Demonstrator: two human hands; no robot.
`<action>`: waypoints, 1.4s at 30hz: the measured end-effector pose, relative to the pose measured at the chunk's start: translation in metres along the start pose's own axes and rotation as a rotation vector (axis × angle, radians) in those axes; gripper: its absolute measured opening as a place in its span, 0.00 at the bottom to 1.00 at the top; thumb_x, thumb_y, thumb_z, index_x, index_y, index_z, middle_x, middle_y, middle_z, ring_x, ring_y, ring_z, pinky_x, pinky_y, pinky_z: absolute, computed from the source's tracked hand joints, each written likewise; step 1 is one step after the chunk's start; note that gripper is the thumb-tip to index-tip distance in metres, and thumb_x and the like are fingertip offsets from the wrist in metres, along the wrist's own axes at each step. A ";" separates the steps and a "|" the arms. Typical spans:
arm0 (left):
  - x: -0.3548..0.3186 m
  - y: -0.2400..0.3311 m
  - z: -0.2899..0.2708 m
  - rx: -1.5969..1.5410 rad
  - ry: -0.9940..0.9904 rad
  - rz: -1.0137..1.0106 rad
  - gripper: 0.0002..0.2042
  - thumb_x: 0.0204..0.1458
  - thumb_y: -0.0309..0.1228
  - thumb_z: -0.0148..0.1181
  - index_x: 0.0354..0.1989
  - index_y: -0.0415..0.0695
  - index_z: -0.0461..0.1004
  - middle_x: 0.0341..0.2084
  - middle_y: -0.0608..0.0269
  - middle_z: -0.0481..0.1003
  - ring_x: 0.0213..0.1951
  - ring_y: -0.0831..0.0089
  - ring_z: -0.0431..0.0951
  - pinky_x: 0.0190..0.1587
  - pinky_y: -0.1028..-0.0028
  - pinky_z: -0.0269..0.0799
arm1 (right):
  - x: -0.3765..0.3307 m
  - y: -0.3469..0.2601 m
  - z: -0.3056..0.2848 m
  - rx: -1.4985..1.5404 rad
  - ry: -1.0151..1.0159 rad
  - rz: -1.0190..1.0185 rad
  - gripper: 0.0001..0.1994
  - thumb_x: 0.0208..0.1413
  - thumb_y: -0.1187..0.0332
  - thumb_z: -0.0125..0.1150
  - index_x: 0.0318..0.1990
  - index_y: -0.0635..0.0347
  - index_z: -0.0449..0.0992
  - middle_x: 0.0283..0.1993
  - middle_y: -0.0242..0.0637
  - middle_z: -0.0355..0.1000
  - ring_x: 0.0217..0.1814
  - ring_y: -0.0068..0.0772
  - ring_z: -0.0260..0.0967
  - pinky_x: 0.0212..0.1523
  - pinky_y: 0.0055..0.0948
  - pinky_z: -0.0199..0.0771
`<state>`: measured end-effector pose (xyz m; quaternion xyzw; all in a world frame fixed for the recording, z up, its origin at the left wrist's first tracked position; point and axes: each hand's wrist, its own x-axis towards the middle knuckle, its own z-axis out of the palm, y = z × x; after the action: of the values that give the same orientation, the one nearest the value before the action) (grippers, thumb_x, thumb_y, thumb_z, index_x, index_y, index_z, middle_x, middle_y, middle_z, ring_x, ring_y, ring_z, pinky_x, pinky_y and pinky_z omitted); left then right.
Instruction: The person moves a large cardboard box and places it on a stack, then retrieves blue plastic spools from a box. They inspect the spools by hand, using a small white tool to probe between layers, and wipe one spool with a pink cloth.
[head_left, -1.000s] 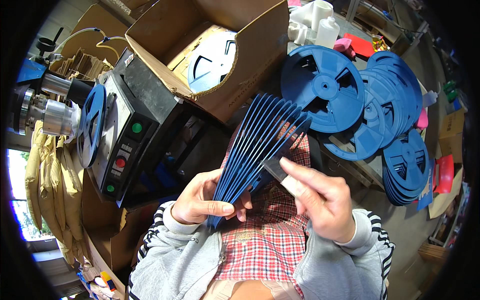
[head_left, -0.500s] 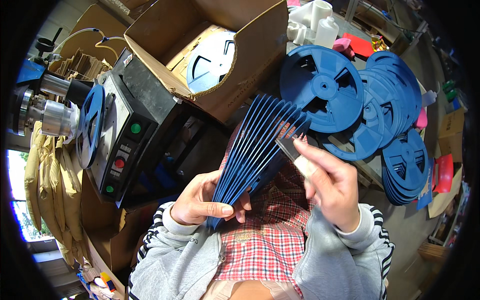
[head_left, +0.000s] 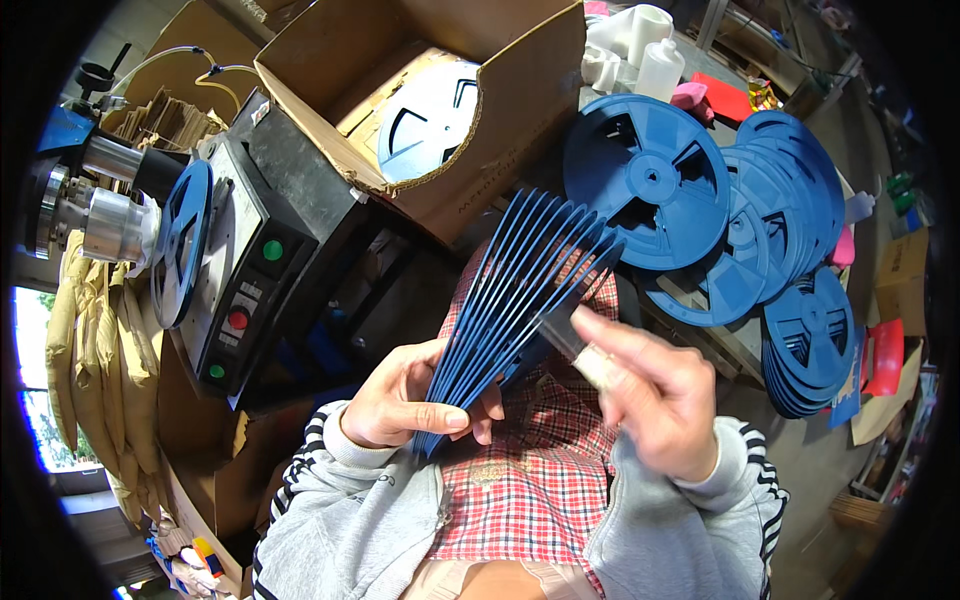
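My left hand [head_left: 410,405] grips a bunch of thin blue plastic reel discs [head_left: 500,310] near their lower edge, thumb across the front. The discs fan apart toward the top, their rims showing as separate lines. In my right hand [head_left: 660,395] is a small flat blade [head_left: 562,328] with a pale, wrapped-looking grip [head_left: 597,367]. Fingers and thumb pinch that grip, and the index finger lies along it. The dark blade tip is beside the right edge of the discs; whether it touches them I cannot tell.
To the right lie a large blue reel [head_left: 650,180] and stacks of blue discs [head_left: 810,335]. A cardboard box [head_left: 520,130] holding a pale disc stands ahead. At left is a machine with a control panel [head_left: 240,310] and a mounted blue disc [head_left: 182,245].
My right hand has moved the blade slightly down and left along the discs' right side. My left hand keeps its grip in the same place.
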<state>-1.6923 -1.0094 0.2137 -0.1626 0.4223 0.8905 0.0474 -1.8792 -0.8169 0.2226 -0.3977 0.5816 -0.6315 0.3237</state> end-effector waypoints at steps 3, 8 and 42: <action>0.000 -0.001 0.001 0.002 -0.012 0.010 0.26 0.47 0.23 0.68 0.54 0.31 0.65 0.39 0.46 0.78 0.37 0.61 0.82 0.44 0.66 0.78 | 0.013 0.006 -0.012 0.045 0.105 0.155 0.17 0.63 0.76 0.51 0.58 0.69 0.72 0.26 0.32 0.74 0.17 0.11 0.60 0.15 0.13 0.53; 0.000 -0.001 0.007 0.029 0.087 0.019 0.25 0.43 0.23 0.69 0.50 0.29 0.68 0.35 0.41 0.79 0.33 0.58 0.83 0.37 0.66 0.79 | 0.021 0.011 -0.012 0.122 0.153 0.187 0.17 0.64 0.75 0.51 0.59 0.65 0.73 0.21 0.27 0.67 0.19 0.10 0.58 0.19 0.12 0.56; -0.002 0.000 0.002 0.038 0.008 -0.031 0.28 0.48 0.24 0.68 0.57 0.32 0.64 0.40 0.49 0.78 0.37 0.66 0.82 0.42 0.72 0.77 | 0.008 -0.004 -0.003 -0.096 -0.092 0.052 0.20 0.60 0.81 0.51 0.59 0.66 0.71 0.30 0.40 0.77 0.19 0.16 0.65 0.21 0.18 0.65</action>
<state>-1.6913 -1.0080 0.2156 -0.1718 0.4368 0.8808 0.0625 -1.8849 -0.8218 0.2275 -0.4261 0.6057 -0.5753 0.3473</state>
